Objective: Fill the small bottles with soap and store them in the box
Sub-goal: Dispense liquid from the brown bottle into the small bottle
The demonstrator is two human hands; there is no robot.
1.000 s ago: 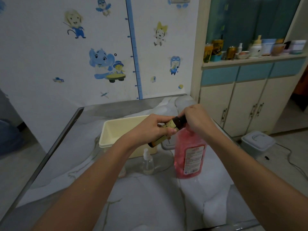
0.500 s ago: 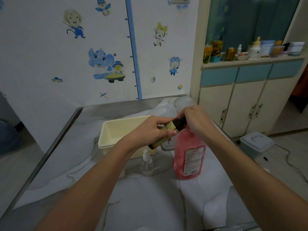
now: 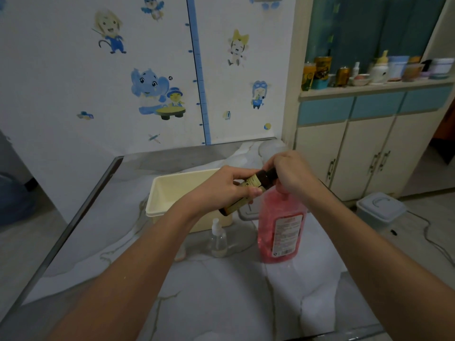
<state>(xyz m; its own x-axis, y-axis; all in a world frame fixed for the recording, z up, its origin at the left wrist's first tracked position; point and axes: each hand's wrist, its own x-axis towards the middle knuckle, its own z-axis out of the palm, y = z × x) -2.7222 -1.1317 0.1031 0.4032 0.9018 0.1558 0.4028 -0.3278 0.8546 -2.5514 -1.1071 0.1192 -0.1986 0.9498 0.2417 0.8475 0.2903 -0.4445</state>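
Small dark brown yellow-labelled bottle [image 3: 257,180] is being held tilted just above tall pink soap bottle [image 3: 283,232], left hand [image 3: 229,190] fingers wrapped round its body, cap end being gripped by curled right hand [image 3: 293,173] fingers, likely for uncapping, cream plastic box [image 3: 172,190] just behind.

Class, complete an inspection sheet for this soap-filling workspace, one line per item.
Surface: marble-patterned table, metal edge.
Job's things: dark bottle held tilted above the table; pink soap bottle and clear spray bottle upright; cream box open, visible interior bare.
Clutter: pale item half hidden under the left forearm, unidentifiable.
Hands: left hand grips the dark bottle's body; right hand grips its top end.
Cables: dark cable on the floor, right.
Surroundings: stickered wall, cabinet with jars, lidded bin.
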